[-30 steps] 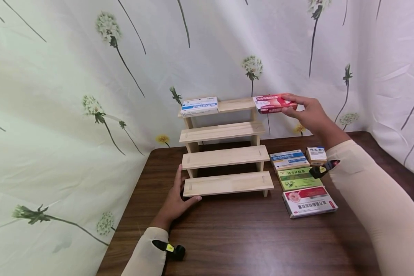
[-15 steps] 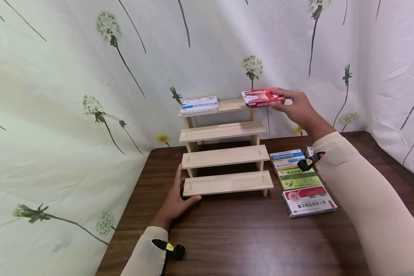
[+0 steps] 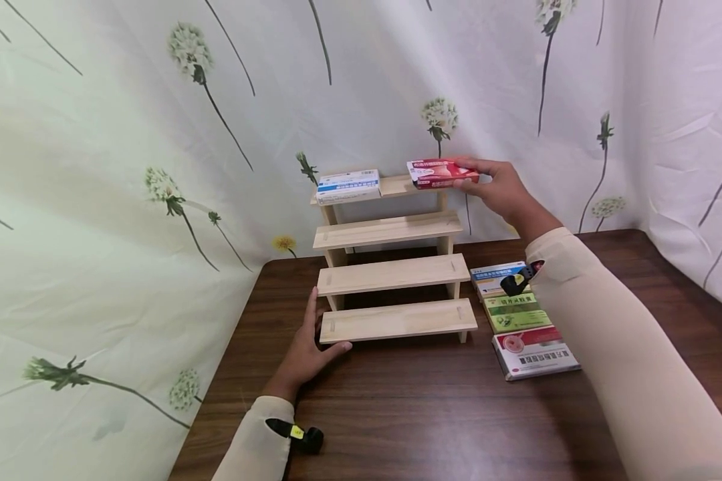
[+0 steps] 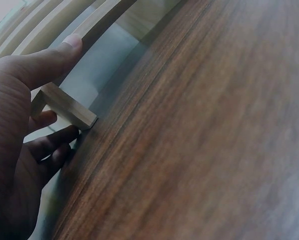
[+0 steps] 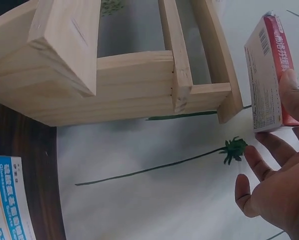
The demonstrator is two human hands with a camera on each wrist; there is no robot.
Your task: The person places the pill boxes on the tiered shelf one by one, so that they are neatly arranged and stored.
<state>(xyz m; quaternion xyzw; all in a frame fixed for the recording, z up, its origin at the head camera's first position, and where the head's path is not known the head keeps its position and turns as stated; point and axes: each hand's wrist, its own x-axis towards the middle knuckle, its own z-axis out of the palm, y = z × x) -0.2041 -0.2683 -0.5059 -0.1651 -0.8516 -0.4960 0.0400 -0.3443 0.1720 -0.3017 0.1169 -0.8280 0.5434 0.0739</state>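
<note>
My right hand (image 3: 498,192) pinches one end of a red and white medicine box (image 3: 434,174) at the right part of the top step. In the right wrist view, the medicine box (image 5: 267,75) appears just off the end of the wooden step rack (image 5: 134,90); whether it touches the wood I cannot tell. At the lower left of the stepped wooden display rack (image 3: 397,321), my left hand (image 3: 303,357) grips its end. In the left wrist view, the thumb (image 4: 72,45) lies on the front edge, the other fingers curled near the end support.
A white and blue medicine box (image 3: 347,187) lies at the top step's left end. On the table right of the rack lie a blue and white box (image 3: 493,277), a green box (image 3: 511,314) and a red and white box (image 3: 535,354). A flower-printed curtain (image 3: 361,100) hangs behind.
My right hand has carried the red medicine box leftward, from beyond the top step's right end to over that step. My left hand has stayed at the rack.
</note>
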